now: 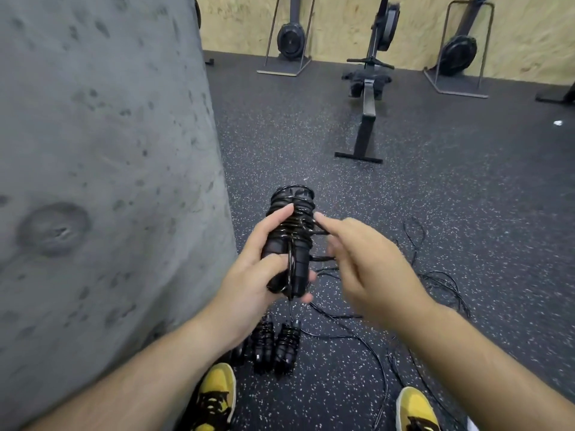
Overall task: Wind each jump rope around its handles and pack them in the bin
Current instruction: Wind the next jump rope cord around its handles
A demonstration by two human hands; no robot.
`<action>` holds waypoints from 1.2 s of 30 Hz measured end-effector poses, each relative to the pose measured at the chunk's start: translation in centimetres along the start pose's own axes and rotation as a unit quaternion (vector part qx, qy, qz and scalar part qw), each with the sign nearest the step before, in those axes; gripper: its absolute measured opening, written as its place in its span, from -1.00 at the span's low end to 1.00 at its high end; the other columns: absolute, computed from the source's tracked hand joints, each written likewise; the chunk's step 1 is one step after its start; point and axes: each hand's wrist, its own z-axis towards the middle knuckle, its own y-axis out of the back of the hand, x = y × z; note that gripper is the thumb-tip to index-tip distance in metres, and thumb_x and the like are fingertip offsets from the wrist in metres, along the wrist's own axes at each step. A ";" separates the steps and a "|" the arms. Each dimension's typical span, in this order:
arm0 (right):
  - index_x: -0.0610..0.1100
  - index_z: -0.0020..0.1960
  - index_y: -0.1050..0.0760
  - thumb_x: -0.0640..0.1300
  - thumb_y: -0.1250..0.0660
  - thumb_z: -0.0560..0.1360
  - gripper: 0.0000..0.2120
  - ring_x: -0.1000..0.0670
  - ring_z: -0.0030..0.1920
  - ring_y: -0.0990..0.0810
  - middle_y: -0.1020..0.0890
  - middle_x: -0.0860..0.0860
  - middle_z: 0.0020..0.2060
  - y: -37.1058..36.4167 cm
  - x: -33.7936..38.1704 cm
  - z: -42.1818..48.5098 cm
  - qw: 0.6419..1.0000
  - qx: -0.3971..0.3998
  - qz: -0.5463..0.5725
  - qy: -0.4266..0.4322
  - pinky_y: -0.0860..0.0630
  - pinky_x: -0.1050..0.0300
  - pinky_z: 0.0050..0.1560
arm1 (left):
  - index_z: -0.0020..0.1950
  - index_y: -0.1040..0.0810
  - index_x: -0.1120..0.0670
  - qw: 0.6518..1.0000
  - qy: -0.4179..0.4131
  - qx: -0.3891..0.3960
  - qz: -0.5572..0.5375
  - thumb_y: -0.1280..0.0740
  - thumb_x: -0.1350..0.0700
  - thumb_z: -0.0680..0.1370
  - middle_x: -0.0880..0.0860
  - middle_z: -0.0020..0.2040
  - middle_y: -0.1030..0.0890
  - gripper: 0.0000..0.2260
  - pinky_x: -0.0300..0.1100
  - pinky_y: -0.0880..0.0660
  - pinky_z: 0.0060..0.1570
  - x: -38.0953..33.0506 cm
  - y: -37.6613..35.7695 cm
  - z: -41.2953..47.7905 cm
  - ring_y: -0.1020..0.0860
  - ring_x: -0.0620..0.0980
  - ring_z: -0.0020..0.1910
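A gym floor point(435, 188) of black rubber flecked with white runs back to a wall point(339, 29) clad in pale wood-strand board. A grey concrete pillar point(93, 150), pitted and marked with a round form scar, fills the left side. One rower point(367, 98) lies flat on the floor near the wall, its rail pointing toward the camera. Two more machines stand upright on metal frames against the wall, one to its left point(291, 35) and one to its right point(460, 51). Light is even and soft. A small white scrap point(558, 122) lies at far right.
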 end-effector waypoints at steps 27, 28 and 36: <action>-0.14 0.37 -0.53 -0.27 -0.25 0.57 -0.61 0.01 -0.07 -0.49 -0.54 0.01 -0.03 3.1 -0.2 -0.9 0.995 0.060 -0.021 0.071 -0.51 0.09 -0.12 | 0.47 -0.41 -0.23 0.997 0.007 0.070 -0.040 -0.29 0.35 0.48 0.22 0.30 -0.59 -0.33 0.19 -0.60 0.02 -0.7 0.3 -1.0 -0.63 0.30 0.10; -0.15 0.37 -0.53 -0.25 -0.25 0.57 -0.63 -0.02 -0.06 -0.51 -0.55 0.00 -0.03 3.0 0.0 -0.8 0.995 0.058 -0.029 0.078 -0.53 0.05 -0.12 | 0.48 -0.41 -0.23 0.997 0.004 0.068 -0.038 -0.29 0.35 0.49 0.21 0.30 -0.59 -0.33 0.18 -0.60 0.02 -0.8 0.4 -1.0 -0.63 0.29 0.10; -0.26 0.28 -0.55 -0.33 -0.28 0.52 -0.66 -0.10 -0.06 -0.56 -0.58 -0.06 -0.03 1.3 1.3 -1.0 0.993 0.038 -0.044 0.102 -0.58 -0.01 -0.08 | 0.48 -0.40 -0.22 0.998 -0.003 0.053 -0.033 -0.27 0.32 0.48 0.24 0.22 -0.61 -0.35 0.12 -0.62 -0.05 -0.7 0.4 -0.9 -0.65 0.25 0.09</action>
